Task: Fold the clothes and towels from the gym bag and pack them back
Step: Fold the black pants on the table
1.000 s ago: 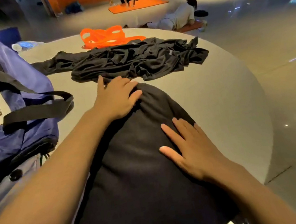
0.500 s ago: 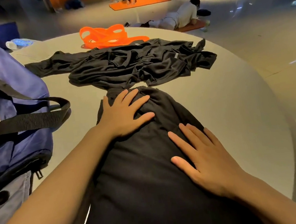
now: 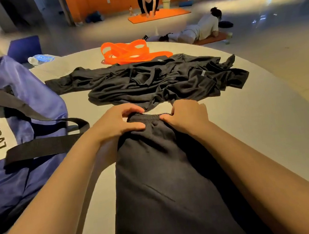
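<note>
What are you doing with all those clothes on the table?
A person is folding gym clothes on a round table. Both hands hold the far, elastic end of a dark pair of pants that lies stretched out toward them: the left hand and right hand each have a grip on that end. Past the pants lies a crumpled black shirt, not folded yet, and an orange band. The purple gym bag sits to the left.

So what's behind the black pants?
A crumpled black shirt lies behind the pants, with orange bands farther back. Part of the bands is hidden by the shirt.
</note>
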{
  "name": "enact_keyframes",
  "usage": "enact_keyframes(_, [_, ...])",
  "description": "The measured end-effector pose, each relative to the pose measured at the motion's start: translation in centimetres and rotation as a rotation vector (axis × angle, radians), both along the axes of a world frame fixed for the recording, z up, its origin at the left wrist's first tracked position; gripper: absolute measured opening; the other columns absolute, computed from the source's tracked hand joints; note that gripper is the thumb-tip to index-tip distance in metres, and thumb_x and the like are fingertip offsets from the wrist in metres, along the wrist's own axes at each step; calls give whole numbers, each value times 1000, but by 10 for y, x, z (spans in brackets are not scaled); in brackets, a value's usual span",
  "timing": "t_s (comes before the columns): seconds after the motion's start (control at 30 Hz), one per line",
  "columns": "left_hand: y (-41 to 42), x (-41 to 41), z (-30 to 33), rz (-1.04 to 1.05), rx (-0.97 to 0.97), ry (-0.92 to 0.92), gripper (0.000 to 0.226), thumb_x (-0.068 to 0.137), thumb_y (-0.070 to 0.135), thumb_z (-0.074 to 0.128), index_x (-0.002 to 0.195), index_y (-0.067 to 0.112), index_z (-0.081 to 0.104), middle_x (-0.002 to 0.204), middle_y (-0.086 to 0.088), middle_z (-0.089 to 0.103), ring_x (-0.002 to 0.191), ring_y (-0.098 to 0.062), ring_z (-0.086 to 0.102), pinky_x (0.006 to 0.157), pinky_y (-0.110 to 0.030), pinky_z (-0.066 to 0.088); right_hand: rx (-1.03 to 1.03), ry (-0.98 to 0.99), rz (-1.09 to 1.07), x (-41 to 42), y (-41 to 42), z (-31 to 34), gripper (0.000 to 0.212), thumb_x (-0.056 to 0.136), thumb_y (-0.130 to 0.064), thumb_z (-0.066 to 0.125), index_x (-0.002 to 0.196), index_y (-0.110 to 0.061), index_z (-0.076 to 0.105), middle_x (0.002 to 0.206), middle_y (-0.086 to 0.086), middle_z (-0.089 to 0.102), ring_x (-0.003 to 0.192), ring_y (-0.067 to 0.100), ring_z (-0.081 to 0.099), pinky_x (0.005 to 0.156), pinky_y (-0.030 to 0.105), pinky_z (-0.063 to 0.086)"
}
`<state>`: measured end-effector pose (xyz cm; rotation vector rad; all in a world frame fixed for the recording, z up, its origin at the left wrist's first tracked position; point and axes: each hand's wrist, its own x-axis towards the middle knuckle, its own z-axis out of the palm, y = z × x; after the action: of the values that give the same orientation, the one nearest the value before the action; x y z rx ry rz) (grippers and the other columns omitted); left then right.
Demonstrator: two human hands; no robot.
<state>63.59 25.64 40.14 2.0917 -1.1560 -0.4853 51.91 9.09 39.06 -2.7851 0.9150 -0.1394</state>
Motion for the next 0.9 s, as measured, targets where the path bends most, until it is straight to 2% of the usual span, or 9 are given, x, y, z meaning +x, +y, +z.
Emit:
enact_keyframes(0.1, [8,0,3,-21,94,2,52,79,26,76,127,25,55,119,10,52,113,-8,47,95,-22,37,122,-52,-2,-9,3,0,41,86,-53,59,103,-17,64,109,4,65,104,28,57,88,38,40])
enact_keyframes(0.2, [13,-4,3,-37,132,-54,58,78,30,77,131,27,53,118,13,48,110,-6,45,91,-22,36,254,-214,43,-26,12,7,20,87,-33,66,93,-16,60,100,2,64,98,23,57,78,31,40])
enact_keyframes(0.33, [20,-10,-3,-54,120,-129,60,76,33,78,131,27,54,119,13,53,108,-7,50,92,-22,40,185,-420,76,-51,27,13,11,89,-23,65,93,-18,57,85,-4,54,81,16,51,69,27,37])
enact_keyframes(0.4, [22,-14,-7,-10,95,-258,54,78,35,76,128,27,57,120,8,59,107,-12,54,94,-31,46,112,-474,98,-63,28,8,8,89,-19,63,94,-16,57,86,-3,54,77,15,48,67,28,36])
enact_keyframes(0.47, [20,-20,-10,43,78,-474,49,81,38,71,127,27,57,121,2,62,108,-19,56,92,-40,48,79,-463,104,-71,27,-3,4,90,-14,59,93,-14,57,91,2,58,76,18,47,65,30,35])
enact_keyframes(0.6, [13,-30,-21,112,52,-689,46,88,39,63,131,24,53,123,-3,60,112,-26,54,86,-41,47,65,-438,95,-70,23,-16,2,92,-11,53,93,-10,54,97,11,59,79,28,52,65,36,39])
enact_keyframes(0.73, [5,-19,-14,162,117,-691,50,89,37,62,136,25,49,131,-1,55,119,-25,50,91,-41,44,27,-409,94,-51,19,-14,7,92,-11,52,98,-10,54,100,12,58,85,33,53,65,34,34])
enact_keyframes(0.83, [-15,-24,-3,-4,79,-694,50,92,40,51,139,23,48,138,0,52,127,-22,46,101,-40,40,6,-414,101,-41,19,-18,12,93,-16,51,101,-7,53,99,13,56,83,33,52,64,35,34])
enact_keyframes(0.9, [-29,-40,-3,-128,63,-556,48,94,38,38,138,20,49,138,-1,53,126,-20,47,104,-39,39,50,-483,95,-39,18,-22,15,93,-19,51,102,-7,53,95,12,57,81,31,52,62,35,34])
